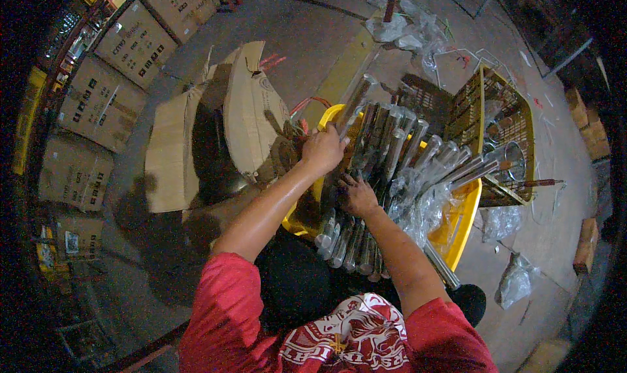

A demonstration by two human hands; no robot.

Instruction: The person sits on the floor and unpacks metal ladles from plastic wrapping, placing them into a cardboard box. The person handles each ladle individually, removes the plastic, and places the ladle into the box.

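My left hand [322, 149] is closed around one long shiny metal tube [356, 102], holding it tilted up and away over the pile. Below it, my right hand [356, 195] rests flat on a row of metal tubes [392, 151] lying side by side across a yellow tub [465, 219]. More tube ends [346, 245] stick out toward my lap. Several tubes on the right are wrapped in clear plastic [424, 206].
A torn open cardboard box [215, 121] lies to the left on the concrete floor. Stacked cartons [98, 105] line the far left. A yellow wire crate [499, 128] with metal parts stands at the right. Crumpled plastic bags [408, 30] lie beyond and at the lower right [516, 278].
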